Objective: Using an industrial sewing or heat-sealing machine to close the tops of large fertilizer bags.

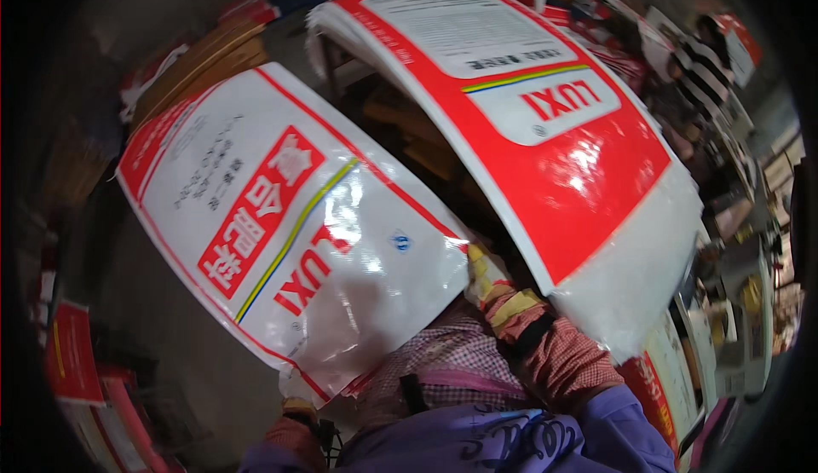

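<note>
A white and red printed woven plastic sack, flat and slightly curved, is stretched out in front of me. My right hand, in a yellowish glove, is closed on its near right corner. At its near left corner my left hand is closed on the edge; much of this hand is hidden by the sack and the lower sleeve. To the right lies a thick stack of similar sacks, red and white with a clear glossy near end. It stands apart from the sack in my hands.
Brown bundles lie behind the held sack at the far left. Red printed sacks sit low at the left. A person in a striped top is at the far right, near machinery along the right side.
</note>
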{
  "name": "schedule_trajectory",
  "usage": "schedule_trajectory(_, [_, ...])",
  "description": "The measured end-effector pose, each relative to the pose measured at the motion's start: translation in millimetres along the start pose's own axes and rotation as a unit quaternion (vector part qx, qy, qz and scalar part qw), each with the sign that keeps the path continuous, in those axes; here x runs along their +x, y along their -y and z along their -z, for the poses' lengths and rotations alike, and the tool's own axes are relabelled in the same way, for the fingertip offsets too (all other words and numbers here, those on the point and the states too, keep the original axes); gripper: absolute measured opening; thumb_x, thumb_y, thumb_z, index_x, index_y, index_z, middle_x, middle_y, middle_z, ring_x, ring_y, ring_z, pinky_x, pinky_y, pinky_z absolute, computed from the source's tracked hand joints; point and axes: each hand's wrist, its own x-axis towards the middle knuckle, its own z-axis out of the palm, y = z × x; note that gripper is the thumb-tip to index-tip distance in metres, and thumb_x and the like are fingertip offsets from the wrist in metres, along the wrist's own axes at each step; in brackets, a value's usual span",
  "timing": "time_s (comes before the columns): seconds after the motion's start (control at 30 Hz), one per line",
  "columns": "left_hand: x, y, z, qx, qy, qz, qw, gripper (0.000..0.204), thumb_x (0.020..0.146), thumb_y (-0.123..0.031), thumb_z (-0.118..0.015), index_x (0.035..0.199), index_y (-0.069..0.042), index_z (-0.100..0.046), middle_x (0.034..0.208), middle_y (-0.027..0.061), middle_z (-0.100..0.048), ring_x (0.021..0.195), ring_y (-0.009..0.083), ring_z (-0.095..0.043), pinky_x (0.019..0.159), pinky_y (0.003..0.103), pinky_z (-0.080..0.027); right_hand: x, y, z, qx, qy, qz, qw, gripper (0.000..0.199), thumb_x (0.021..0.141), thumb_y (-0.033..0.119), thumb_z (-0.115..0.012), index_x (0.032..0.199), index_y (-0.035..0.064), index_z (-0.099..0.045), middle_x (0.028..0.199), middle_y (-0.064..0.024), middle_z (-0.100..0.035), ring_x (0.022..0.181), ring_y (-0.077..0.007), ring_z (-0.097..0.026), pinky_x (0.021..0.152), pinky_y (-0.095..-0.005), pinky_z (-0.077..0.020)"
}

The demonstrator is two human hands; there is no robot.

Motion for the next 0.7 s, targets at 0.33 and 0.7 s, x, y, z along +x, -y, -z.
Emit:
schedule_trajectory(0.33, [-8,9,13,0.633,-0.106,0.01,0.767,0.024,0.087,-0.017,-0.041,0.104,-0.003,-0.052,0.092,0.0217,-0.059,0.09,0.0372,-0.056,0.076,0.041,-0.044,5,-20,-25,0.743,0.059,-0.495,0.447,0.04,0.087,0.04,-0.047,0.107,0.0063,-0.056,0.095,-0.0091,-0.061,0.085,-0.023,-0.059,0.068,-0.0392,-0.0471])
schedule_trajectory(0.7, [15,-6,-38,0.74,-0.097,0.007,0.665,0.028,0.085,-0.027,-0.044,0.097,-0.003,-0.055,0.09,0.0239,-0.06,0.088,0.0396,-0.057,0.075,0.046,-0.046,-27,-37,7,0.735,0.027,-0.528,0.425,0.027,0.082,0.026,-0.058,0.104,0.0137,-0.048,0.109,-0.0104,-0.054,0.095,-0.0275,-0.054,0.079,-0.0383,-0.0407])
